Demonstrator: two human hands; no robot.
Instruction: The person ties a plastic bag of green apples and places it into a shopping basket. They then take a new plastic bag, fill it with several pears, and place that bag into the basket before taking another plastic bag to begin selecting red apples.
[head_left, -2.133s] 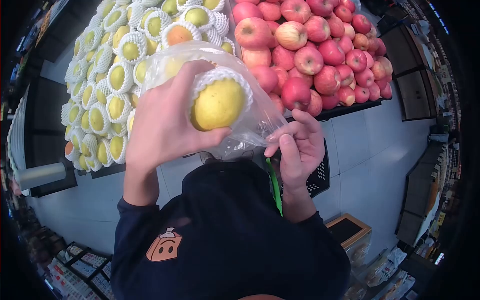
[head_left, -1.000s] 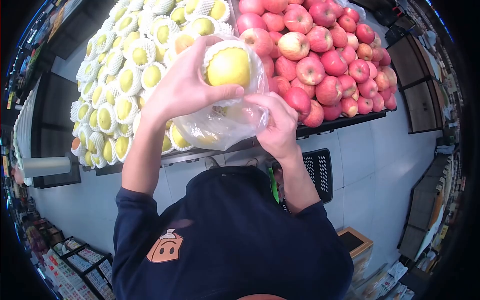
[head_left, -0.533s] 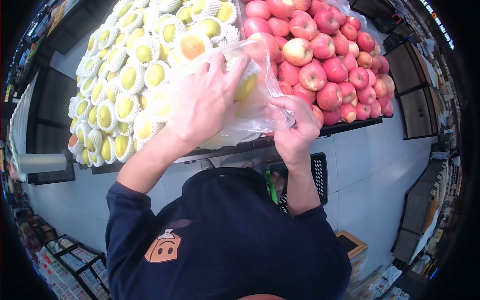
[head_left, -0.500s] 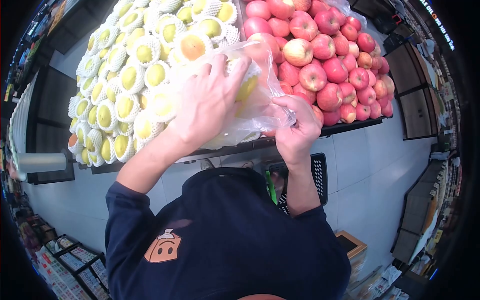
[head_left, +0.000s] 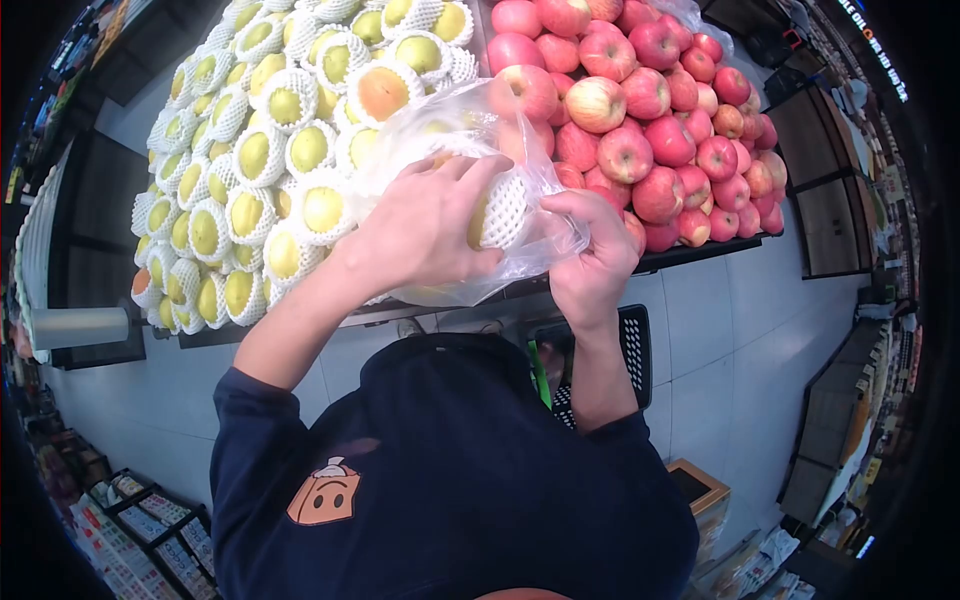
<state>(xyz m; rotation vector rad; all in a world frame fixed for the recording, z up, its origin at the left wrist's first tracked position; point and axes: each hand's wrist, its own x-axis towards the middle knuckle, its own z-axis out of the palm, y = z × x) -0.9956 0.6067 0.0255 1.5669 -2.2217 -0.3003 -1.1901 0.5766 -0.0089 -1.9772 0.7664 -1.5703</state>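
My left hand [head_left: 425, 230] grips a yellow pear [head_left: 497, 208] wrapped in white foam netting and holds it inside a clear plastic bag [head_left: 470, 120]. My right hand [head_left: 595, 260] pinches the right side of the bag's mouth. At least one more pear shows dimly through the plastic lower in the bag. Both hands are in front of the fruit display, at the line between the pears and the apples.
A sloping display holds netted yellow pears [head_left: 250, 160] on the left and red apples [head_left: 650, 100] on the right. A black shopping basket [head_left: 630, 360] with a green handle sits on the grey floor below. A roll of bags [head_left: 75, 328] hangs at far left.
My left hand has brought the netted pear up and then lowered it into the bag. My right hand moved up to hold the bag's mouth.
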